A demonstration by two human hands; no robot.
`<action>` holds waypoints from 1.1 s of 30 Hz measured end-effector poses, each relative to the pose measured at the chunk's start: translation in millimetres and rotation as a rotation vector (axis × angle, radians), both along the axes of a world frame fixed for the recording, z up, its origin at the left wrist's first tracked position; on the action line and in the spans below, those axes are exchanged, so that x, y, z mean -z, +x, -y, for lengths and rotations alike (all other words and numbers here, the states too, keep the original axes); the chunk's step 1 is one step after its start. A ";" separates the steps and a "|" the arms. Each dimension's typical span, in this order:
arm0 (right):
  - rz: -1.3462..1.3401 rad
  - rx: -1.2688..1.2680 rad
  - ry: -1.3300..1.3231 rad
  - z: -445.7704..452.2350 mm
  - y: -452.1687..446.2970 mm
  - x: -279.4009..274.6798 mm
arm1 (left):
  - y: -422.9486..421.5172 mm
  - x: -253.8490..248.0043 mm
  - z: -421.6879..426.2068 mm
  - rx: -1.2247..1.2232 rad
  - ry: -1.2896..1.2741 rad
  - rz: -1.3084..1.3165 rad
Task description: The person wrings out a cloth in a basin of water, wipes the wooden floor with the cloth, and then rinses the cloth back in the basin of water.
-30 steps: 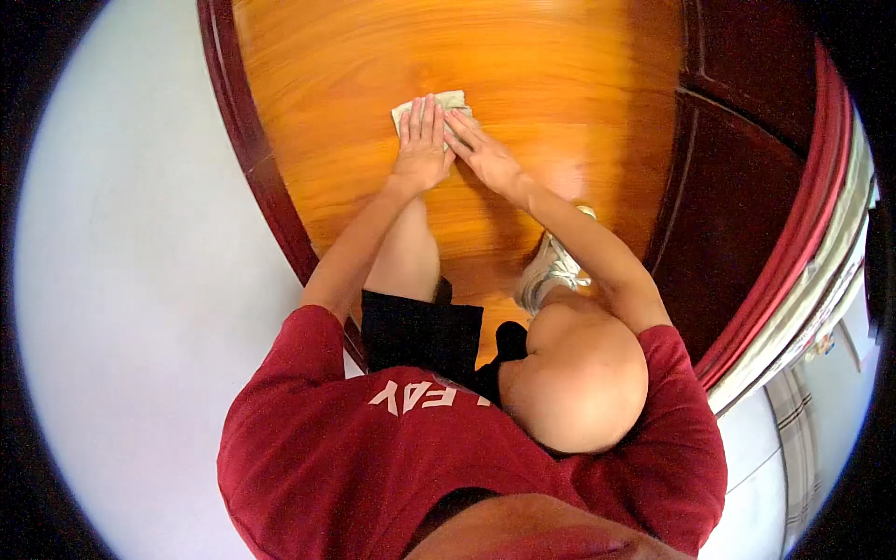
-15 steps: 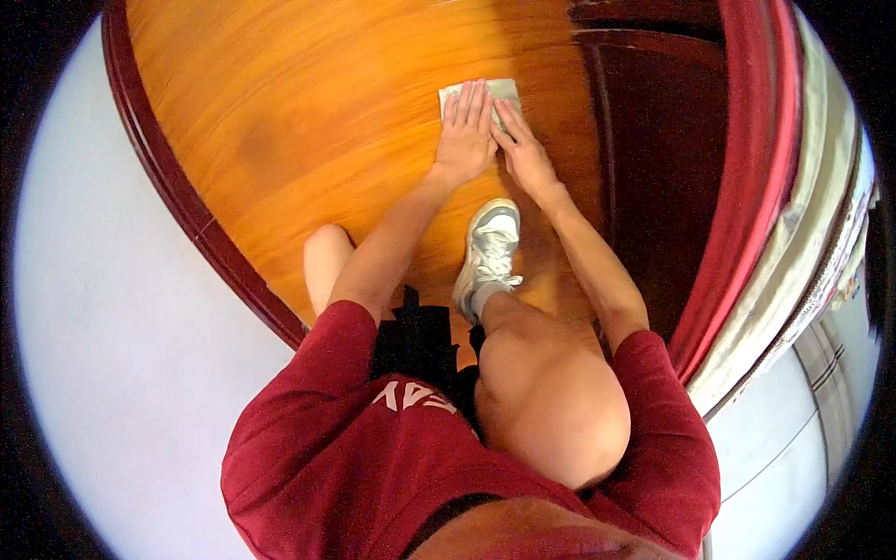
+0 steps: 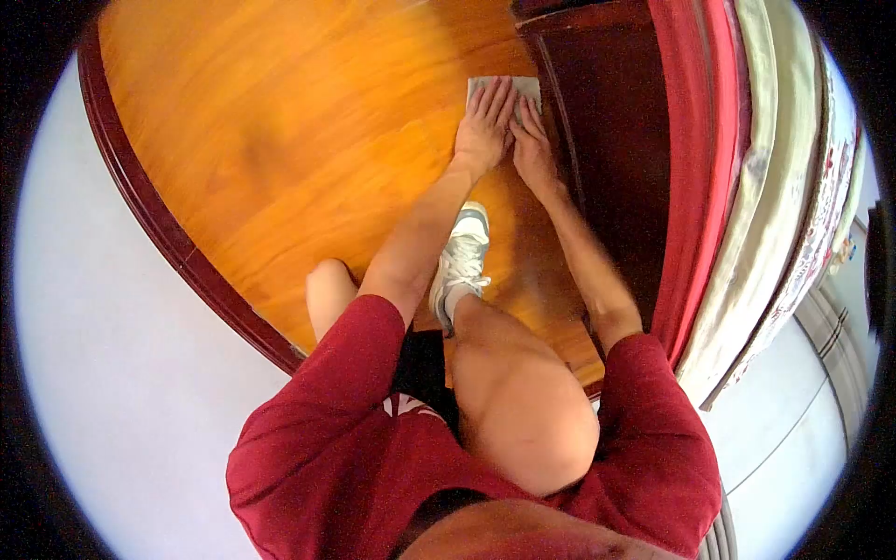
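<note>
A pale folded cloth (image 3: pixel 530 87) lies flat on the glossy orange-brown wooden floor (image 3: pixel 280 121), close to the dark wood panel on the right. My left hand (image 3: pixel 485 126) rests on the cloth with its fingers stretched out, pressing it down. Beside it, nearly touching, my right hand (image 3: pixel 534 154) lies on the cloth's right part, fingers extended toward the top. The palms hide the lower part of the cloth.
The dark wood panel (image 3: pixel 607 131) stands at the right, with layered red and cream bedding (image 3: pixel 747 215) beyond it. A dark red baseboard (image 3: pixel 168 233) borders the white wall (image 3: pixel 121 355) at left. My shoe (image 3: pixel 464 247) is below my hands.
Both hands and the cloth have moved right across the floor, up to the dark panel. The view has turned, so more of the bedding shows. My shoe now appears left of the hands.
</note>
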State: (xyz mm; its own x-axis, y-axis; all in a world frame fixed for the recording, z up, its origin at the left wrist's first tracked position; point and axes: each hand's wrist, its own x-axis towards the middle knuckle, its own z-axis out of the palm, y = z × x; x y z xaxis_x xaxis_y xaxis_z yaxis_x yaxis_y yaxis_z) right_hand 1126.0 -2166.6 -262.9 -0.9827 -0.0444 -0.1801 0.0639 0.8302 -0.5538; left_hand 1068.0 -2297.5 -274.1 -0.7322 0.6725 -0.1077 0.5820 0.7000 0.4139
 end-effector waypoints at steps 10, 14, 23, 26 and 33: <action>0.027 -0.462 -0.076 27.4 107.0 63.8 | 138.3 56.4 64.1 -0.161 -0.160 0.112; 0.033 -0.692 -0.126 100.8 100.2 66.3 | 157.7 61.7 154.5 -0.235 -0.049 0.107; 0.047 -1.048 -0.182 91.4 101.5 103.6 | 211.8 80.7 146.5 -0.508 -0.140 0.048; 0.057 -1.193 -0.169 75.6 104.4 113.8 | 231.2 89.4 122.0 -0.617 -0.192 0.061; -0.043 -1.225 0.019 -60.9 118.5 114.8 | 247.4 107.9 -13.9 -0.577 -0.215 0.021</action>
State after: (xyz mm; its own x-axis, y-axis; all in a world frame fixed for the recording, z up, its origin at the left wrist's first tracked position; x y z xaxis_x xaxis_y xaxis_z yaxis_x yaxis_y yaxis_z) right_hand 1244.5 -2105.7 -377.7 -0.2988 -0.9409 -0.1596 -0.7825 0.3373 -0.5234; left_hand 1315.4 -2283.6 -382.0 -0.9679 0.1300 -0.2152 0.0778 0.9688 0.2355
